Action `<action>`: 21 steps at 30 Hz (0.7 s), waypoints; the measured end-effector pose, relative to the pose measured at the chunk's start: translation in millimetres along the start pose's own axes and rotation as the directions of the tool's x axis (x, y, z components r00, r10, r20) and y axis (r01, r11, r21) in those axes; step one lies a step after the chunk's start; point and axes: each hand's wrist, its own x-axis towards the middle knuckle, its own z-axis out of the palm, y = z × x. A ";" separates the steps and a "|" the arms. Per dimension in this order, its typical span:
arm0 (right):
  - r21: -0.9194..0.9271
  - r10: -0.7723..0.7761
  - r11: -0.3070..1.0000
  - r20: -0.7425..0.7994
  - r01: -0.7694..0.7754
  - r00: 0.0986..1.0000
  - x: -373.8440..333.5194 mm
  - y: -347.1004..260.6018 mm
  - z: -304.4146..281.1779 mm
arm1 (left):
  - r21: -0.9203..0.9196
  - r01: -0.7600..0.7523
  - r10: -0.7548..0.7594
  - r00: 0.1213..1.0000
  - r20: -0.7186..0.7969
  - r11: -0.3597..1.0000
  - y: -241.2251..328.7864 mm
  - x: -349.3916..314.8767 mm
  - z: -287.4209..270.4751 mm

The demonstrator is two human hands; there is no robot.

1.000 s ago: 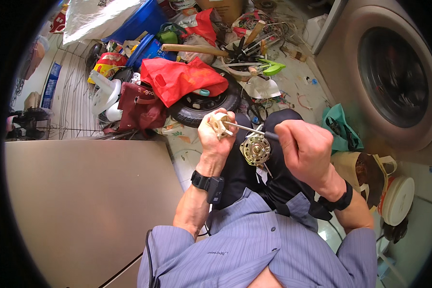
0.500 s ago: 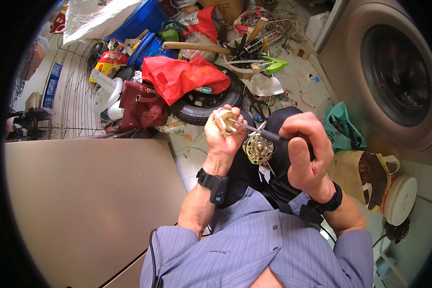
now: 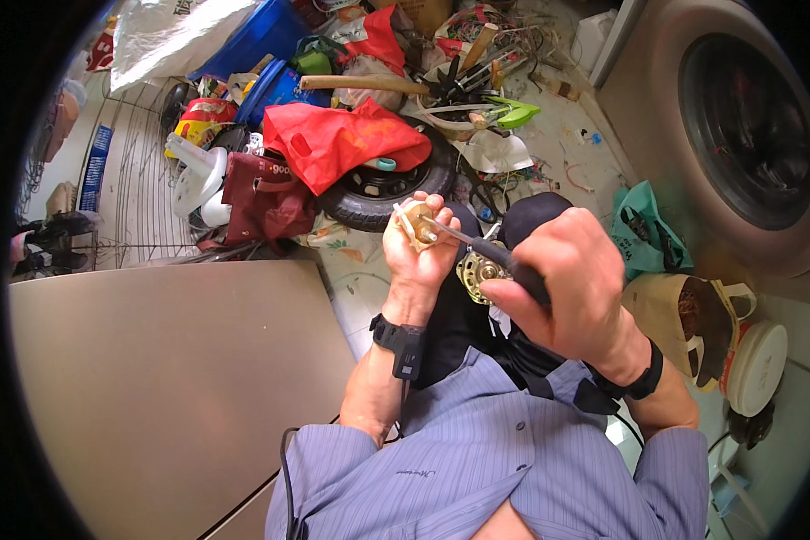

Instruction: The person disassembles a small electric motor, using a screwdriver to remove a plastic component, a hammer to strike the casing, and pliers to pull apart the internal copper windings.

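Left hand: my left hand (image 3: 418, 261) is palm up, fingers half curled around the cream plastic part (image 3: 415, 227), cradling it rather than squeezing it flat.
Right hand: my right hand (image 3: 571, 283) is wrapped around the dark handle of the screwdriver (image 3: 517, 268), fingers bent closed on it and thumb stretched along the near side.
Cream part: lies in my left palm, a brownish face and a short metal stub turned toward the right hand.
Screwdriver: its thin metal shaft slants up and left to the part; I cannot tell whether the tip is seated in anything.
Motor: the round metal motor (image 3: 480, 272) sits between my knees, just below the screwdriver and partly hidden by it and my right hand.
Wrists: a black strap on each, the left strap (image 3: 400, 342) carrying a small box.
Floor ahead: a red bag (image 3: 337, 148) lies over a black tyre (image 3: 436, 189), with a maroon bag (image 3: 259, 200) just left.
Right side: a washing machine (image 3: 643, 135), a teal bag (image 3: 634, 220), a tan bag (image 3: 650, 310) and a white-lidded bucket (image 3: 754, 371).
Left side: a broad smooth panel (image 3: 171, 387) beside my forearm.
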 end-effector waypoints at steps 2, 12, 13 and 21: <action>-0.059 0.119 0.992 0.081 -0.115 0.990 -4.1 -4.6 -7.0 | 0.002 -0.004 0.004 1.000 -0.018 1.000 -0.5 0.6 -0.4; -0.100 0.156 0.986 0.256 -0.135 0.954 8.6 -4.7 -17.3 | 0.037 -0.014 0.015 0.999 -0.029 0.999 2.8 -0.2 -5.1; -0.132 0.186 0.980 0.311 -0.151 0.932 7.9 -5.0 -20.6 | 0.050 -0.018 0.021 0.999 -0.041 0.999 2.2 -0.3 -4.4; 0.053 0.127 0.988 0.217 -0.142 0.968 15.7 1.7 -18.4 | -0.008 0.003 -0.004 0.999 -0.039 1.000 -0.2 -0.2 -4.9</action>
